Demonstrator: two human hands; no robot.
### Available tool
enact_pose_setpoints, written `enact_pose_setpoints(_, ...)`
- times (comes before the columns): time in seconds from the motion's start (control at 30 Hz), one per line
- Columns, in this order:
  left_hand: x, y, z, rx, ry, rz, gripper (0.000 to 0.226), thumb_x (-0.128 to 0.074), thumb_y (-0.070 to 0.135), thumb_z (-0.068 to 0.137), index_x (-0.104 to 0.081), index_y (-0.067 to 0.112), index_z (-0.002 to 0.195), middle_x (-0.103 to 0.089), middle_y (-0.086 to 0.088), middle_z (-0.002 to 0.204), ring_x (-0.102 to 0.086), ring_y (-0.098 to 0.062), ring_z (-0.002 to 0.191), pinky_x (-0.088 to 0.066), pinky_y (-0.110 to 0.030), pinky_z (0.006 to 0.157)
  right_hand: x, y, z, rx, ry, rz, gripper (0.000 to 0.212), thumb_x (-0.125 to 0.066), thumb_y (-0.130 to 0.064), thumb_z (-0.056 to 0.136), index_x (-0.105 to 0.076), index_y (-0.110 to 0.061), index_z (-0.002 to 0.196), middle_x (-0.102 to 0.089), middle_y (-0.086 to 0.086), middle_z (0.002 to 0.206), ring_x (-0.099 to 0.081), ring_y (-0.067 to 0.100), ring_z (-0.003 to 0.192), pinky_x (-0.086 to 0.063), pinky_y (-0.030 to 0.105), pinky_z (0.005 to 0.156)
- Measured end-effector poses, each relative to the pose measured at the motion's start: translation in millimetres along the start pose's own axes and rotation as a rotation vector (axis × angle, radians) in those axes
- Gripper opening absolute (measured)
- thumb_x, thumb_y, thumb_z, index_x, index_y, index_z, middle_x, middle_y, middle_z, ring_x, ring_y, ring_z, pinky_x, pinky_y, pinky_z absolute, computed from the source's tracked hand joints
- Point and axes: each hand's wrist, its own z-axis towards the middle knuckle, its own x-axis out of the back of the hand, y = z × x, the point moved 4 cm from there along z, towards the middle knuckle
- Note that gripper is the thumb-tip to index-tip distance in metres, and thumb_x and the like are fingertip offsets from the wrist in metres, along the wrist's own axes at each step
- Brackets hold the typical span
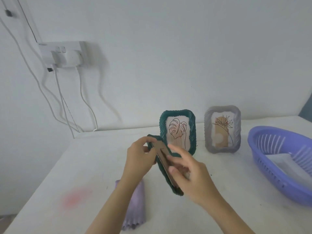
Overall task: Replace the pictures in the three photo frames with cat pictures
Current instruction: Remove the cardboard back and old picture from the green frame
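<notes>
I hold a dark green photo frame (pixel 166 179) above the white table (pixel 94 166), its brown cardboard back (pixel 163 152) turned toward me. My left hand (pixel 140 157) grips the frame's upper left edge. My right hand (pixel 190 176) rests on the cardboard back, fingers spread over it, thumb at the lower part. Behind stands a second dark green frame (pixel 178 130) showing a line-drawn leaf. A grey frame (pixel 222 130) with a line-drawn flower stands to its right. No cat picture is visible.
A purple slotted basket (pixel 276 166) with white paper inside sits at the right. A folded lilac cloth (pixel 136 208) lies under my left forearm. A pink stain (pixel 76 198) marks the table. A wall socket (pixel 64 54) with white cables hangs at the left.
</notes>
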Motion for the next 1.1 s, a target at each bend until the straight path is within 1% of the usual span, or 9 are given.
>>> enact_pose_setpoints(0.17, 13, -19, 3, 0.078, -0.126, -0.066, 0.033, -0.040, -0.008, 0.086, -0.061, 0.015, 0.096, -0.070, -0.016, 0.079, -0.064, -0.021, 0.064, -0.055, -0.025, 0.057, 36, 13, 0, -0.029, 0.257, -0.075, 0.034, -0.058, -0.008, 0.087, -0.057, -0.029, 0.114, -0.070, -0.015, 0.092, -0.062, 0.000, 0.083, -0.044, 0.006, 0.065)
enact_pose_setpoints(0.3, 14, -36, 3, 0.122, -0.248, -0.091, 0.030, -0.039, -0.009, 0.089, -0.059, 0.012, 0.098, -0.069, -0.010, 0.075, -0.061, -0.021, 0.064, -0.055, -0.037, 0.067, 34, 60, 1, -0.290, 0.133, -0.170, 0.045, -0.060, -0.021, 0.088, -0.045, -0.033, 0.129, -0.058, -0.009, 0.112, -0.057, 0.008, 0.095, -0.043, 0.012, 0.074)
enact_pose_setpoints(0.43, 0, -50, 3, 0.125, -0.315, -0.117, 0.033, -0.038, -0.009, 0.089, -0.051, 0.018, 0.103, -0.059, -0.016, 0.069, -0.054, -0.021, 0.060, -0.050, -0.029, 0.055, 22, 89, -8, -0.394, 0.094, -0.113, 0.050, -0.064, -0.015, 0.085, -0.046, -0.031, 0.130, -0.065, -0.004, 0.093, -0.061, 0.004, 0.081, -0.041, 0.002, 0.064)
enact_pose_setpoints(0.57, -14, -69, 4, 0.151, -0.232, -0.073, 0.039, -0.042, -0.006, 0.090, -0.046, 0.024, 0.114, -0.068, -0.006, 0.073, -0.058, -0.010, 0.054, -0.047, -0.021, 0.051, 20, 101, -14, -0.436, 0.137, -0.138, 0.052, -0.062, -0.006, 0.085, -0.047, -0.029, 0.129, -0.065, -0.003, 0.083, -0.060, 0.002, 0.077, -0.039, 0.001, 0.063)
enact_pose_setpoints(0.67, -20, -82, 4, 0.087, -0.128, 0.130, 0.040, -0.051, 0.000, 0.087, -0.051, 0.021, 0.120, -0.071, -0.002, 0.093, -0.065, -0.009, 0.069, -0.050, -0.017, 0.060, 23, 102, -16, -0.416, 0.155, -0.184, 0.052, -0.064, -0.006, 0.084, -0.047, -0.028, 0.128, -0.065, -0.006, 0.081, -0.059, -0.002, 0.074, -0.039, -0.002, 0.062)
enact_pose_setpoints(0.77, -24, -86, 0, -0.003, -0.063, 0.289, 0.034, -0.056, 0.005, 0.085, -0.057, 0.019, 0.116, -0.068, 0.002, 0.098, -0.062, -0.001, 0.072, -0.043, -0.005, 0.059, 27, 101, -19, -0.395, 0.173, -0.239, 0.053, -0.066, -0.010, 0.083, -0.047, -0.026, 0.130, -0.071, 0.000, 0.091, -0.059, 0.001, 0.074, -0.039, 0.004, 0.075)
enact_pose_setpoints(0.9, -31, -94, -5, -0.067, -0.049, 0.529, 0.030, -0.054, 0.019, 0.088, -0.057, 0.024, 0.117, -0.067, 0.006, 0.105, -0.061, -0.011, 0.087, -0.044, -0.025, 0.070, 26, 107, -24, -0.400, 0.168, -0.307, 0.052, -0.066, -0.014, 0.084, -0.048, -0.026, 0.131, -0.067, -0.005, 0.089, -0.056, -0.002, 0.071, -0.039, 0.012, 0.074)
enact_pose_setpoints(1.0, -37, -95, -9, -0.121, -0.044, 0.672, 0.031, -0.050, 0.022, 0.091, -0.055, 0.023, 0.122, -0.064, -0.006, 0.106, -0.058, -0.021, 0.099, -0.044, -0.030, 0.072, 26, 111, -27, -0.405, 0.155, -0.350, 0.051, -0.065, -0.016, 0.085, -0.047, -0.024, 0.131, -0.063, -0.008, 0.087, -0.055, 0.000, 0.071, -0.040, 0.012, 0.073)
enact_pose_setpoints(1.1, -40, -91, -14, -0.252, -0.004, 0.633, 0.032, -0.050, 0.024, 0.092, -0.056, 0.016, 0.122, -0.063, -0.009, 0.110, -0.055, -0.025, 0.106, -0.043, -0.031, 0.080, 25, 113, -29, -0.386, 0.140, -0.387, 0.050, -0.063, -0.023, 0.086, -0.045, -0.023, 0.133, -0.063, -0.006, 0.098, -0.054, 0.004, 0.080, -0.039, 0.013, 0.077)
